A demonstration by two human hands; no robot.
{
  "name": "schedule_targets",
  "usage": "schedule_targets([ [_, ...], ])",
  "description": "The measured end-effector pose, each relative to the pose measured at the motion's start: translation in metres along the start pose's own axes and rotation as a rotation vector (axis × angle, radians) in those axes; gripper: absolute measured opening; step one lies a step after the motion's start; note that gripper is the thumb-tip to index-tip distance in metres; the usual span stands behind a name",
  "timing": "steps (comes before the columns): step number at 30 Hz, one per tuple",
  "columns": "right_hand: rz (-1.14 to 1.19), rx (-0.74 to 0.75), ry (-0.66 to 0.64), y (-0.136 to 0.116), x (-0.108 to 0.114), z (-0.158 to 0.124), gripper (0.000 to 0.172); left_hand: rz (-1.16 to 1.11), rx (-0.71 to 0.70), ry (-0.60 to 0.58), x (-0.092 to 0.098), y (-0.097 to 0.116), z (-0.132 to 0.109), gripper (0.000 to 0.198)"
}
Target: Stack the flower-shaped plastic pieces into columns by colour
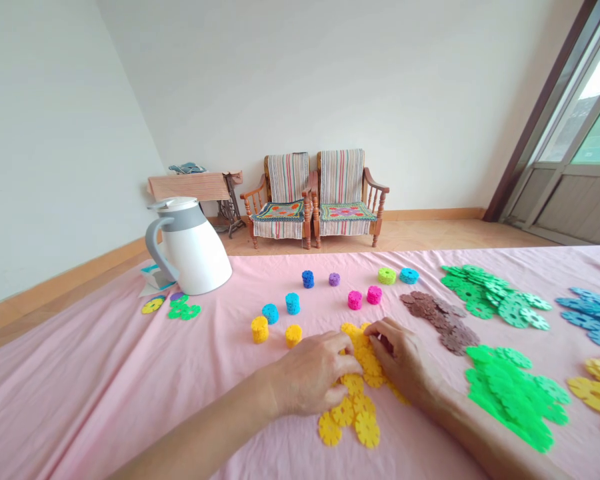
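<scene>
Yellow snowflake discs [353,408], notched plastic pieces, lie in a loose, overlapping heap on the pink cloth in front of me. My left hand [314,373] is over the heap's left side, its fingers curled inward; whatever they hold is hidden. At the heap's far right edge, my right hand [404,360] bends thumb and fingers together against a yellow snowflake disc [364,339]. Two short yellow stacks, one a yellow stack [259,329] and the other a yellow stack [293,335], stand upright left of the heap, beyond my left hand.
Small stacks, including blue [293,304], pink [355,300] and lime green [387,275] ones, stand farther back. Loose brown discs [443,320], green discs [513,393] and blue discs [593,317] lie rightward. A white jug [200,257] stands at the back left. Two armchairs [343,193] are behind.
</scene>
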State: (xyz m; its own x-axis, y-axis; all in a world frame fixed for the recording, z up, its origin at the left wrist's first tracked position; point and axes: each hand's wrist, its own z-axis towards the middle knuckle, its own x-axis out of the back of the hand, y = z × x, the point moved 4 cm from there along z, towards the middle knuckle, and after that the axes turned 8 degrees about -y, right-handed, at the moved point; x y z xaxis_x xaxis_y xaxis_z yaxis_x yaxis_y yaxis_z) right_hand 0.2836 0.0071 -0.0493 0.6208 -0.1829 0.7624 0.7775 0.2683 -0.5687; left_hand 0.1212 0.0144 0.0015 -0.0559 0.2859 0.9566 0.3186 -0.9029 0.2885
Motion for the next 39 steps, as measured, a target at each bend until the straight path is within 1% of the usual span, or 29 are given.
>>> schedule_targets([
  [3,-0.004,-0.003,-0.007,-0.001,0.001,0.000,0.023,-0.022,0.010,0.033,0.003,0.002,-0.002,0.025],
  [6,-0.014,-0.013,-0.014,-0.005,0.004,0.000,0.022,-0.076,0.082,0.129,0.012,-0.003,-0.010,0.025],
  [9,-0.025,-0.021,-0.021,-0.009,0.007,0.000,0.021,-0.118,0.216,0.256,0.025,-0.020,-0.024,0.030],
  [11,-0.024,-0.024,-0.021,-0.010,0.008,0.000,0.021,-0.128,0.320,0.328,0.032,-0.035,-0.034,0.027],
  [13,-0.021,-0.028,-0.022,-0.010,0.008,0.000,0.022,-0.128,0.408,0.363,0.037,-0.049,-0.044,0.025],
  [14,-0.021,-0.030,-0.023,-0.010,0.008,0.000,0.022,-0.134,0.444,0.360,0.037,-0.055,-0.048,0.023],
  [17,-0.026,-0.029,-0.027,-0.008,0.006,0.000,0.022,-0.166,0.522,0.301,0.034,-0.066,-0.055,0.023],
  [22,-0.035,-0.034,-0.029,-0.003,0.003,0.000,0.020,-0.175,0.594,0.247,0.028,-0.071,-0.058,0.023],
  [34,-0.043,-0.044,-0.033,-0.005,0.004,0.000,0.019,-0.154,0.601,0.234,0.023,-0.076,-0.059,0.024],
  [39,-0.038,-0.041,-0.027,-0.004,0.003,0.000,0.019,-0.149,0.597,0.252,0.026,-0.077,-0.060,0.026],
])
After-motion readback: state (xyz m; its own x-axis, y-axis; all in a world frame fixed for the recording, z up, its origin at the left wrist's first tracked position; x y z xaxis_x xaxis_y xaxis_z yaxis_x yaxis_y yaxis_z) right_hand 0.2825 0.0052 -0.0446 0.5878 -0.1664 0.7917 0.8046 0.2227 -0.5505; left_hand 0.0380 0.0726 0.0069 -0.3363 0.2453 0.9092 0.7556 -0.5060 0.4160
